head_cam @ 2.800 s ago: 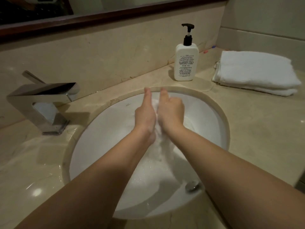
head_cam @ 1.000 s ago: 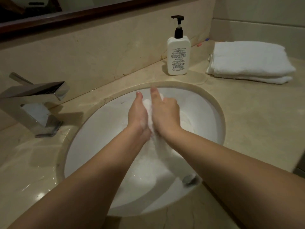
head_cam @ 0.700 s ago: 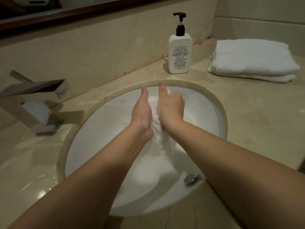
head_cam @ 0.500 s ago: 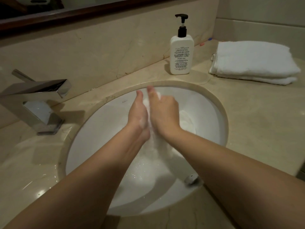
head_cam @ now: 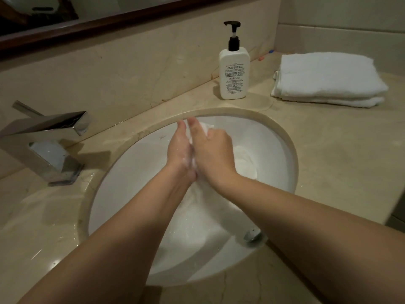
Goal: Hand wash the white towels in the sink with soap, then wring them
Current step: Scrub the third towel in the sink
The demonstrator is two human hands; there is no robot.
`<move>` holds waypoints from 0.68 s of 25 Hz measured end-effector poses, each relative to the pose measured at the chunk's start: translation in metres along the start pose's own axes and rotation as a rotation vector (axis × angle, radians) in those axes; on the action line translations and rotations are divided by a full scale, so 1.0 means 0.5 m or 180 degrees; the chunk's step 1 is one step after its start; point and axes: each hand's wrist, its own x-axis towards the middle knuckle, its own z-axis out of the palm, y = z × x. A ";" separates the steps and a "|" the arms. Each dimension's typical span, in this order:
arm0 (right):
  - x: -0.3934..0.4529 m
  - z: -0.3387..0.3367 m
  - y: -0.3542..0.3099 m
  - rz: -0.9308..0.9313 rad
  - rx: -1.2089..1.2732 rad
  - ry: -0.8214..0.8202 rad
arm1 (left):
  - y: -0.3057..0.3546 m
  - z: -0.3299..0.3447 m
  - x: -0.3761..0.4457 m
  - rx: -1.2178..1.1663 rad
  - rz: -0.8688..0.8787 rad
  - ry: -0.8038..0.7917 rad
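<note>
Two bare hands meet over the round white ceramic sink (head_cam: 274, 150), and between them we see a wet white towel (head_cam: 197, 200) bunched up. The left hand (head_cam: 179, 150) presses its palm against the cloth with the fingers mostly straight and pointing away from us; how far they curl round the far side we cannot tell. The right hand (head_cam: 213, 151) has its fingers curled over the top of the towel, gripping a fold that pokes out white just past the knuckles. Soap foam shows where the two hands touch. The rest of the towel hangs down from the hands into the basin and spreads toward the metal drain stopper (head_cam: 252, 235) near the right forearm. Another part of white cloth lies against the basin wall just right of the right hand.

On the beige marble counter (head_cam: 328, 161) we see a white pump bottle with a black nozzle (head_cam: 234, 73) standing upright behind the sink, and a folded stack of dry white towels (head_cam: 328, 80) well to its right. A square chrome faucet (head_cam: 46, 137) sits at the left of the basin.
</note>
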 end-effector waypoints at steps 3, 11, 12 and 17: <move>0.030 -0.005 0.002 0.0414 0.0128 0.0196 | -0.008 0.005 -0.003 0.0213 -0.0118 0.0022; 0.011 -0.004 -0.005 0.0207 0.0045 0.0102 | -0.010 -0.001 0.010 0.0245 0.0040 0.0237; 0.024 -0.009 -0.005 0.0297 0.0091 0.0226 | -0.008 0.005 0.007 0.0412 0.0000 0.0294; -0.004 0.000 0.002 0.0126 -0.0076 -0.0076 | -0.004 -0.002 0.009 0.0196 0.0078 0.0197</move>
